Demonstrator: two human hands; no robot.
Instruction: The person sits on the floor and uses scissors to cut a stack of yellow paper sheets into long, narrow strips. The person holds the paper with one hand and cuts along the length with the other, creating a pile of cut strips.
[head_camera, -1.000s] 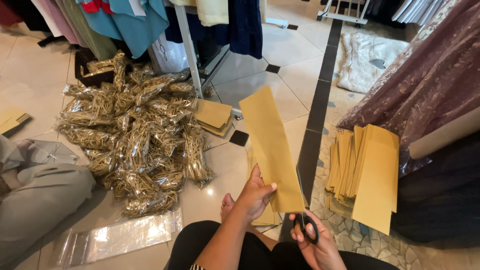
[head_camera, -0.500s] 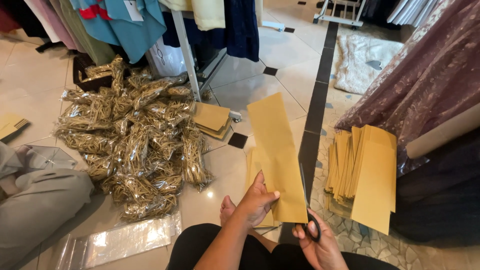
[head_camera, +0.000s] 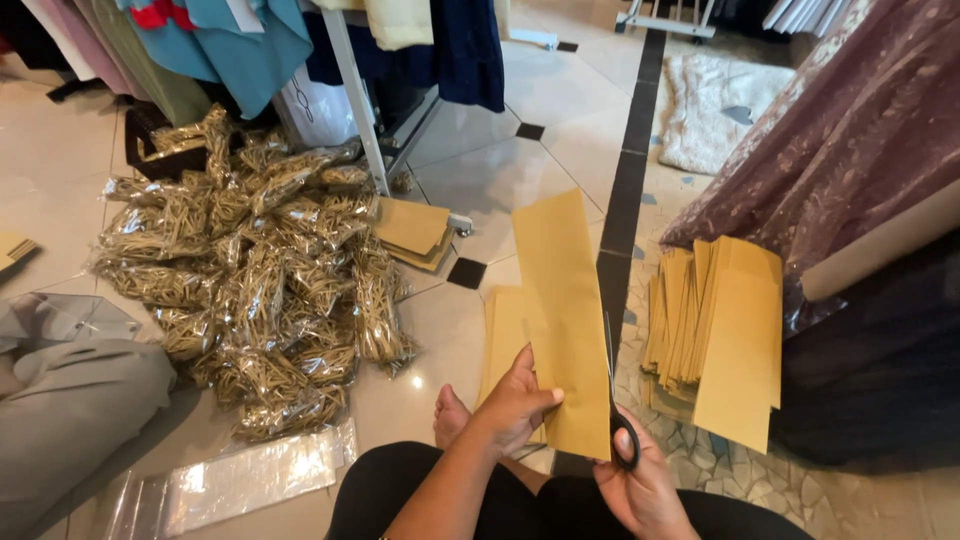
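Since the earlier frames, the brown paper strip (head_camera: 562, 320) has shifted a bit to the right w/ its lower end now lined up at the scissors (head_camera: 618, 405); the blades run up along its right edge. From my feed, left hand (head_camera: 512, 405) is closed on the strip's lower left part, thumb on front, fingers curled behind. Right hand (head_camera: 640, 485) is wrapped round the black scissor handles, fingers thru the loops; blades look nearly shut, can't tell for sure. Strip stands upright, tilted slightly, above the person's lap and bare foot (head_camera: 450, 412). Stack of cut brown sheets (head_camera: 725, 330) lies just right of it on the floor; pile of clear-wrapped gold bundles (head_camera: 250, 290) well to the left.
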